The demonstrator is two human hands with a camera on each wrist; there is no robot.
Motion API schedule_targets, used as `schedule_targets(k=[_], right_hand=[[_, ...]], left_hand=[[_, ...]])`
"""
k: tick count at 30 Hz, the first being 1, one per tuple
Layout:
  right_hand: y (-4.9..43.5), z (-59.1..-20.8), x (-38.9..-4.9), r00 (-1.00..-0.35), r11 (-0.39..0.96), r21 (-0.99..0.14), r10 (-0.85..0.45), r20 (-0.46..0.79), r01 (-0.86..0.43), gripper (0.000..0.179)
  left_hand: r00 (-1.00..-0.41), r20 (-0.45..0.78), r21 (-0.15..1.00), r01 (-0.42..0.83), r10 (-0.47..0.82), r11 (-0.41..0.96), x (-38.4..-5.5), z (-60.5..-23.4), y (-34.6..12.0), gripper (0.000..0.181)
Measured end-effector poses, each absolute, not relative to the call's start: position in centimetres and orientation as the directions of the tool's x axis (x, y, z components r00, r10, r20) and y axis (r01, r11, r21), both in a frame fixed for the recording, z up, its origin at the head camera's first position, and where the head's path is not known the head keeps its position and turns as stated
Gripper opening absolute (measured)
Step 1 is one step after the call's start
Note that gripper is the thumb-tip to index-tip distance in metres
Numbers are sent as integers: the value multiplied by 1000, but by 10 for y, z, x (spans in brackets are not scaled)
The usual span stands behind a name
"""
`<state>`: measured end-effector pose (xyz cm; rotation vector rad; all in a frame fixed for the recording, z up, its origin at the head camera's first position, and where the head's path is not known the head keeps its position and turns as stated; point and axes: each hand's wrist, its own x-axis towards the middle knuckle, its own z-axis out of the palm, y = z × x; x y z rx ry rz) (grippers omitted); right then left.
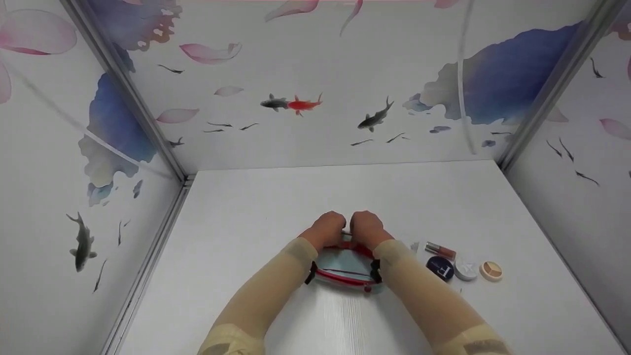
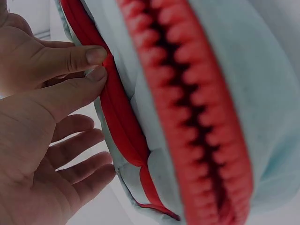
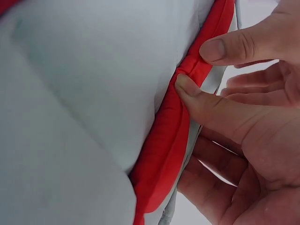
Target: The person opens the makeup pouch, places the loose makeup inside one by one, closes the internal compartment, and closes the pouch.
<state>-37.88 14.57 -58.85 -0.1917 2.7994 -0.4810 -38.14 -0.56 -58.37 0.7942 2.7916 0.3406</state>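
A pale blue-green pouch (image 1: 347,261) with red edging lies on the white table in front of me, between my forearms. Along its far edge, my left hand (image 1: 328,230) and right hand (image 1: 368,228) are close together. The left wrist view shows the left thumb (image 2: 86,89) pressed on a red fabric strip (image 2: 119,115), fingers behind it. Just beside it, the right thumb (image 3: 206,101) pinches the same strip, puckering the cloth. A red zipper (image 2: 187,98) runs nearer the camera, its teeth slightly blurred.
Right of the pouch lie a lip gloss tube (image 1: 440,250), a dark blue round compact (image 1: 440,268), a white round case (image 1: 466,269) and a round cream palette (image 1: 491,271). Patterned panels (image 1: 315,133) wall the table at the back and sides.
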Motion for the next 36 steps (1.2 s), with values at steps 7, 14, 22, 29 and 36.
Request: schedule_targets(k=[7,14,22,29,36], right_hand=[[159,-589,-381,-952,934,-338,-201,-233,-114,18],[169,-590,-376,-932,914,-399,-205,-299,-73,17],[166,-569,-358,-884,914,-399,-242,-400,-70,24],[151,-561,-331,-922,919,-370,-252,-292,-134,21],[147,-568,-292,-983,902,-403,-183,-36,-153,32]], left_hand=[[-832,-183,213,486,524,847,-390,-582,11,16],[-845,-205,160,469,494,869,-392,-585,25,15],[-870,-216,93,434,443,896,-381,-576,23,7],[-903,-204,48,376,378,925,-366,-558,0,12],[-904,-245,51,349,351,936,-370,-565,-22,19]])
